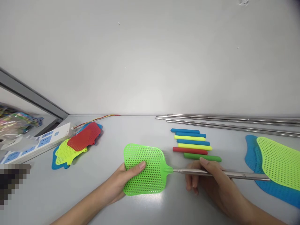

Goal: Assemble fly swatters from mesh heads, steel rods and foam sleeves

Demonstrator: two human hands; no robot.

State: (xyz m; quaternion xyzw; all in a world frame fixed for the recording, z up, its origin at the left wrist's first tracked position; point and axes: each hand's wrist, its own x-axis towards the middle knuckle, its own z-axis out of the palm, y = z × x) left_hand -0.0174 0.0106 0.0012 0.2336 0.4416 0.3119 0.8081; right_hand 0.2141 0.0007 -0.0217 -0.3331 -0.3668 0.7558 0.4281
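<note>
My left hand [127,179] grips the bright green perforated fly swatter head [150,168], thumb on top and fingers beneath. A silver telescopic metal rod [243,175] joins the neck of that head and runs to the right. My right hand [211,179] is closed around the rod, with the thumb and fingers on its thicker part. Just beyond the right hand lies a green handle sleeve [202,157]. A red sleeve [189,151] and several blue and yellow ones are lined up behind it.
Several metal rods [225,120] lie along the wall at the back right. Yellow [281,162] and blue [252,153] swatter heads overlap on the right. On the left are red [84,137], yellow and blue heads beside a white power strip [47,140] and a thin cable [100,117].
</note>
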